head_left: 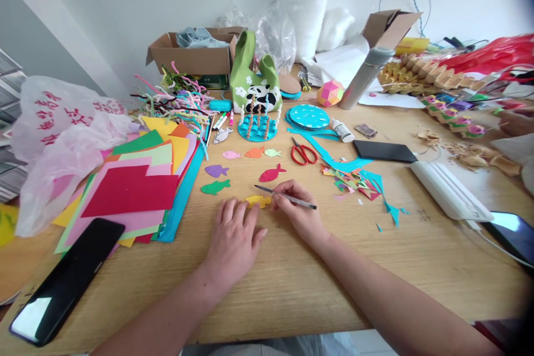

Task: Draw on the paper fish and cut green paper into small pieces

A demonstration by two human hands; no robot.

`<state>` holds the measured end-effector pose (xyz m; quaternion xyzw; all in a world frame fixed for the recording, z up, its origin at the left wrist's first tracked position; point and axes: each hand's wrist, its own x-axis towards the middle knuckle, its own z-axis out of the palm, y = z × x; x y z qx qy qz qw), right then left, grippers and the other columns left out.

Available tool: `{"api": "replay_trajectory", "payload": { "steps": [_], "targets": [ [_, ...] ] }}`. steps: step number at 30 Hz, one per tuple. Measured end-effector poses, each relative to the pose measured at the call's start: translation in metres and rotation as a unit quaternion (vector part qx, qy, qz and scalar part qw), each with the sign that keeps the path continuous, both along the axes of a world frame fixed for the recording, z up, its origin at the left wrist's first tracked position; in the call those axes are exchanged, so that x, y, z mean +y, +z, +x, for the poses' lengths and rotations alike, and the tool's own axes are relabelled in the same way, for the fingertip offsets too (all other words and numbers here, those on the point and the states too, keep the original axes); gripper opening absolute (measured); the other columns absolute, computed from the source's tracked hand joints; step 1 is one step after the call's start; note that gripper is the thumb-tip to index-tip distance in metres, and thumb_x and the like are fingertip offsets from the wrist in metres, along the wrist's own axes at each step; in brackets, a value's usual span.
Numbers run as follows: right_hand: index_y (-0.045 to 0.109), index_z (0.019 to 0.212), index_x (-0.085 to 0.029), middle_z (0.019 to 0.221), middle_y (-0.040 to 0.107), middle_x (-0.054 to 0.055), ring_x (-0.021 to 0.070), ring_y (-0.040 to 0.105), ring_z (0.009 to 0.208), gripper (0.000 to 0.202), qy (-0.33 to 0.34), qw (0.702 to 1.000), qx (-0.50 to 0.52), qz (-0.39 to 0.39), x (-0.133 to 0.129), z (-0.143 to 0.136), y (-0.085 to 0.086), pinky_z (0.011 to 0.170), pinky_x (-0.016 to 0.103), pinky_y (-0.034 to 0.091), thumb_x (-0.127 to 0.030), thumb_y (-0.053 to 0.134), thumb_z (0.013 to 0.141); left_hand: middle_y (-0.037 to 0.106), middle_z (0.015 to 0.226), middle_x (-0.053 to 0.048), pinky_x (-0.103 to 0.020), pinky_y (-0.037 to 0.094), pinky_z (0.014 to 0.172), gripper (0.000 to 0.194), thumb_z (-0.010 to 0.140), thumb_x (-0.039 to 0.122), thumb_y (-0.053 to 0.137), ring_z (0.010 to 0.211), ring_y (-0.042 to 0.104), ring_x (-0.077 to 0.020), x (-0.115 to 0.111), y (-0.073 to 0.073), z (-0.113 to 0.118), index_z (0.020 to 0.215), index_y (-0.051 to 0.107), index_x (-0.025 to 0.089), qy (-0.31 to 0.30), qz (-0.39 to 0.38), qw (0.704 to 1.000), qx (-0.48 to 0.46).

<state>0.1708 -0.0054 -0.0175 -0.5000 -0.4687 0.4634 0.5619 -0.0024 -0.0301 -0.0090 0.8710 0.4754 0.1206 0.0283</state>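
Note:
A yellow paper fish (257, 200) lies on the wooden table (267, 289), partly covered by my fingers. My left hand (234, 233) rests flat with its fingers stretched out, the tips at the fish's left part. A pen (294, 200) is pinched in my right hand (298, 211), its tip pointing left just above the yellow fish. Beyond my hands lie a red fish (272, 173), a green fish (216, 187), a purple fish (216, 170), an orange fish (254, 152) and several others. Red-handled scissors (303, 153) lie behind the red fish.
Coloured paper sheets (129, 192) and a black phone (69, 278) lie left. Blue and mixed paper scraps (354, 178) are at right, near a white power bank (450, 189). Behind stand a green panda bag (258, 78) and a flask (367, 78). Another person's hand (517, 122) shows far right.

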Motion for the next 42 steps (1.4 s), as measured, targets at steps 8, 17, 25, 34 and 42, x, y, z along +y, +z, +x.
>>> {"api": "replay_trajectory", "payload": {
  "steps": [8,17,25,34,42],
  "targets": [
    [0.054,0.077,-0.019,0.056,0.055,-0.005,0.0105,0.052,0.043,0.026,0.013,0.996,0.066,-0.065,0.005,-0.002,-0.001,0.044,0.024,0.048,-0.040,0.068,0.074,0.063,0.117,-0.013,-0.046,0.042,0.101,0.033,0.089,0.013,0.045,0.117,0.047,-0.0283,0.002,-0.002,-0.005,0.120,0.054,0.010,0.000,-0.015,0.999,-0.036],
    [0.044,0.078,-0.021,0.051,0.056,-0.007,0.0090,0.049,0.036,0.025,0.043,0.994,0.028,-0.093,0.006,-0.004,-0.009,0.032,0.019,0.041,-0.038,0.063,0.077,0.064,0.122,-0.008,-0.052,0.029,0.111,0.047,0.075,0.001,0.045,0.116,0.050,-0.0257,0.012,-0.003,-0.012,0.117,0.061,0.015,-0.019,-0.041,0.997,-0.059],
    [0.044,0.078,-0.021,0.053,0.056,-0.006,0.0089,0.050,0.038,0.024,0.060,0.992,0.011,-0.114,0.006,-0.004,-0.007,0.033,0.019,0.042,-0.037,0.061,0.077,0.066,0.116,-0.009,-0.053,0.029,0.111,0.046,0.075,0.000,0.046,0.113,0.051,-0.0257,0.015,-0.008,-0.013,0.114,0.065,0.015,-0.024,-0.023,0.997,-0.073],
    [0.044,0.077,-0.021,0.053,0.056,-0.006,0.0089,0.052,0.039,0.025,0.061,0.992,0.004,-0.114,0.005,-0.005,-0.006,0.035,0.020,0.044,-0.038,0.062,0.077,0.065,0.118,-0.008,-0.052,0.030,0.111,0.046,0.074,0.003,0.046,0.111,0.049,-0.0261,0.015,-0.003,-0.013,0.115,0.065,0.012,-0.021,-0.039,0.997,-0.057],
    [0.044,0.078,-0.020,0.054,0.058,-0.005,0.0087,0.052,0.039,0.027,0.065,0.992,-0.002,-0.112,0.005,-0.004,-0.007,0.034,0.019,0.043,-0.040,0.062,0.078,0.065,0.119,-0.008,-0.051,0.030,0.110,0.046,0.074,0.004,0.047,0.111,0.049,-0.0264,0.014,-0.003,-0.013,0.116,0.065,0.013,-0.020,-0.040,0.997,-0.056]
  ]
}}
